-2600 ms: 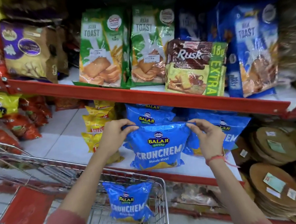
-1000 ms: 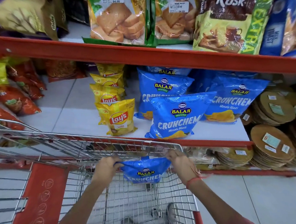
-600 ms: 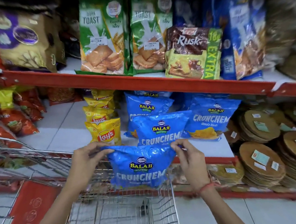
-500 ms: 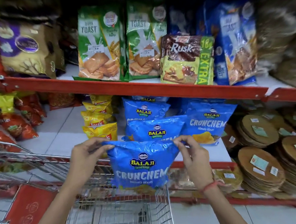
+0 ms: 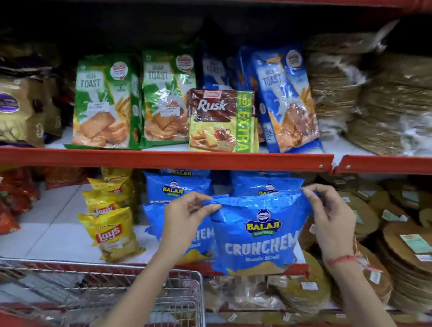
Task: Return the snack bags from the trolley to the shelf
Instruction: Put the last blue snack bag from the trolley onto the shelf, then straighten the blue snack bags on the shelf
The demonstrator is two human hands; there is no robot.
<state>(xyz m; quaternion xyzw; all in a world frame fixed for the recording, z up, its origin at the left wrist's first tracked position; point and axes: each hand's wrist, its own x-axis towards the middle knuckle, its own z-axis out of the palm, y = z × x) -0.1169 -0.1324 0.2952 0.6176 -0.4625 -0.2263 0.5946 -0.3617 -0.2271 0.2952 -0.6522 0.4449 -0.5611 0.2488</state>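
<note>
I hold a blue Balaji Crunchem bag (image 5: pixel 261 233) upright by its top corners, in front of the right-hand row of blue bags on the white shelf (image 5: pixel 58 236). My left hand (image 5: pixel 185 215) pinches the bag's top left corner; my right hand (image 5: pixel 330 215) pinches the top right. Behind the held bag stand more blue Crunchem bags (image 5: pixel 178 187), some partly hidden by it and by my left forearm. The wire trolley (image 5: pixel 131 292) is below left; its inside is mostly out of view.
Yellow Lay's bags (image 5: pixel 111 233) stand in a row left of the blue ones. The red shelf edge (image 5: pixel 159 158) above carries toast and rusk packs (image 5: pixel 220 120). Stacks of round flat packs (image 5: pixel 419 250) fill the right. Red bags (image 5: pixel 2 207) lie far left.
Both hands have lifted the blue bag out of the trolley and moved it up and to the right, against the shelf's blue bags. The view has tilted upward.
</note>
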